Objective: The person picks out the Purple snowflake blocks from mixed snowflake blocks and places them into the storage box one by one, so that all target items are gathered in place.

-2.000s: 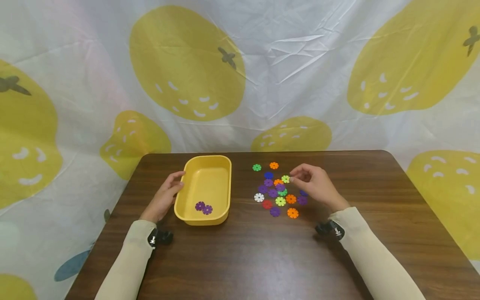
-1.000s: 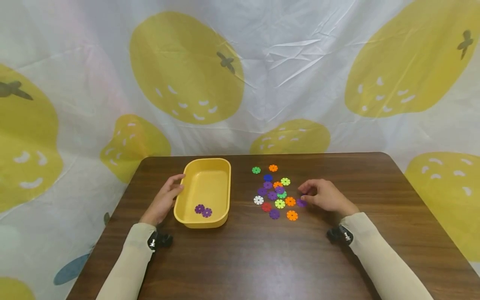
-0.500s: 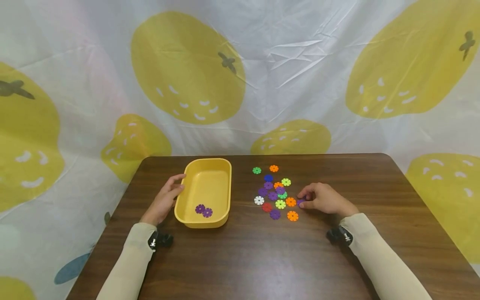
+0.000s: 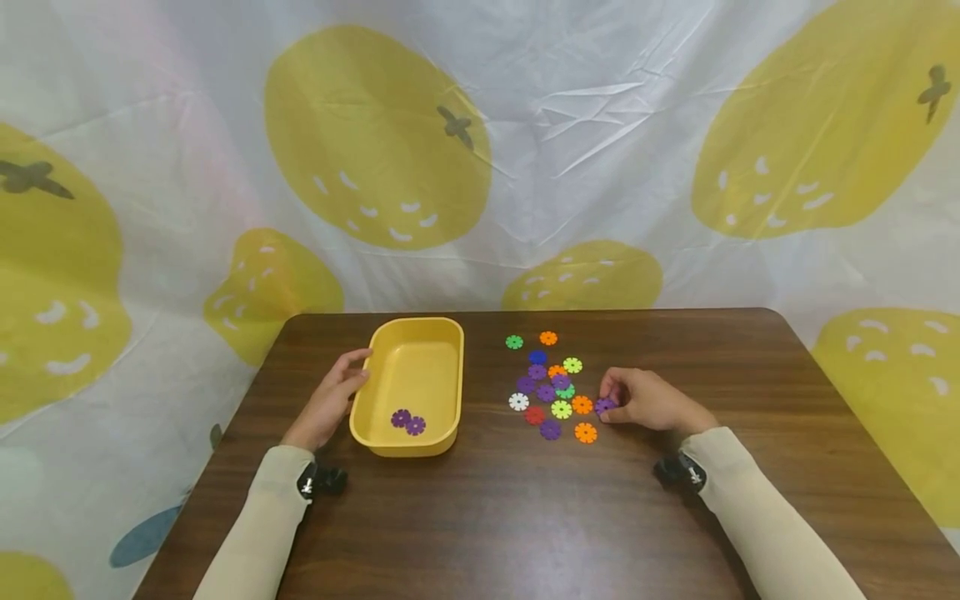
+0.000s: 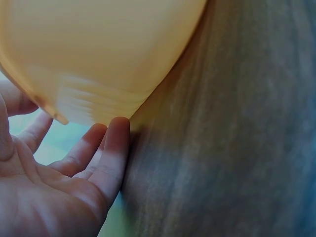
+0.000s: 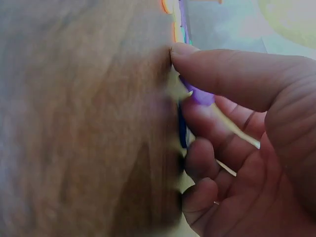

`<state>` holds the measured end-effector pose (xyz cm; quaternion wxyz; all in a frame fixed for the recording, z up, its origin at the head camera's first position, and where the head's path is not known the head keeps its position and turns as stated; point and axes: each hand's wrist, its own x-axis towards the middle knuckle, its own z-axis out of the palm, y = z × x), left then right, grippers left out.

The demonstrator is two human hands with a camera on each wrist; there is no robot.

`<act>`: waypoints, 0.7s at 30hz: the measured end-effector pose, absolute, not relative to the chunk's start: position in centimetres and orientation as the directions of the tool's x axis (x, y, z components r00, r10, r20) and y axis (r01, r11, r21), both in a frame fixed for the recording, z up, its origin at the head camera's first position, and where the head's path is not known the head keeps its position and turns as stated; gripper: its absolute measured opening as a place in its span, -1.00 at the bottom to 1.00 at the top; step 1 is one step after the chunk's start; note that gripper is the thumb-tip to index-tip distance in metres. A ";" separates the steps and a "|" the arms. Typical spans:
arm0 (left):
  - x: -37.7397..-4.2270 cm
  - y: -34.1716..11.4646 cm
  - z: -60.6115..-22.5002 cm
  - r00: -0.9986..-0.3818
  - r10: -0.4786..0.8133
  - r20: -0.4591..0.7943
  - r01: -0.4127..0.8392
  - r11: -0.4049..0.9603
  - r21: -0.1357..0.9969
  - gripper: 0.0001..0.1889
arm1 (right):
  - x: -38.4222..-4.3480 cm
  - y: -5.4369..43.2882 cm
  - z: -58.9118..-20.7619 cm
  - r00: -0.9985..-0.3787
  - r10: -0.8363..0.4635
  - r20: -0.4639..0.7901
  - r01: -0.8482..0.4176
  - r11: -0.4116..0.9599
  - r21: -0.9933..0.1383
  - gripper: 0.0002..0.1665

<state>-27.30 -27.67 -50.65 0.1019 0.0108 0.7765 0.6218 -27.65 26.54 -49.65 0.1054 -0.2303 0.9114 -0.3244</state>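
Note:
My right hand point(image 4: 647, 400) pinches a purple snowflake disc point(image 4: 604, 406) between thumb and forefinger, at the right edge of a scatter of such discs. In the right wrist view this purple disc point(image 6: 201, 96) is tilted up close over the table, and a dark blue disc point(image 6: 182, 126) shows edge-on by the curled fingers. My left hand point(image 4: 327, 404) rests against the left side of a yellow tray point(image 4: 458, 367). The left wrist view has its fairly straight fingers point(image 5: 117, 143) touching the tray's outer wall point(image 5: 108, 101). Two purple discs point(image 4: 408, 422) lie overlapping inside the tray, near its front end.
Several loose discs lie between tray and right hand, among them white point(image 4: 519, 402), red point(image 4: 535, 415), orange point(image 4: 586, 432) and lime point(image 4: 572, 365) ones. Some overlap. Behind the brown table point(image 4: 480, 517) hangs a lemon-print cloth point(image 4: 517, 167).
From near the upper lime disc, my right hand has moved right and toward me to the purple disc, which is now pinched and tilted. The left hand and tray stay put.

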 end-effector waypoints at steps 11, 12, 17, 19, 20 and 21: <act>-27.2 -27.6 -50.4 -0.980 0.144 -0.140 -0.105 0.226 0.968 -0.46 | -27.7 26.0 -48.9 -0.871 -0.483 0.097 -0.416 0.615 -0.670 -0.74; -27.1 -27.6 -50.3 -0.980 0.146 -0.139 -0.104 0.224 0.969 -0.46 | -27.7 25.9 -48.8 -0.873 -0.476 0.105 -0.416 0.614 -0.671 -0.75; -27.0 -27.5 -50.2 -0.978 0.149 -0.143 -0.107 0.222 0.969 -0.45 | -27.8 25.3 -48.2 -0.884 -0.448 0.132 -0.412 0.615 -0.673 -0.77; -27.0 -27.5 -50.1 -0.978 0.147 -0.146 -0.111 0.227 0.968 -0.45 | -27.8 25.0 -47.9 -0.888 -0.440 0.134 -0.404 0.606 -0.685 -0.78; -27.0 -27.5 -50.1 -0.978 0.145 -0.148 -0.113 0.228 0.967 -0.45 | -27.7 24.9 -47.7 -0.891 -0.434 0.132 -0.396 0.602 -0.694 -0.79; -26.9 -27.5 -50.1 -0.978 0.144 -0.149 -0.114 0.230 0.966 -0.45 | -27.7 24.8 -47.5 -0.893 -0.430 0.134 -0.392 0.595 -0.702 -0.80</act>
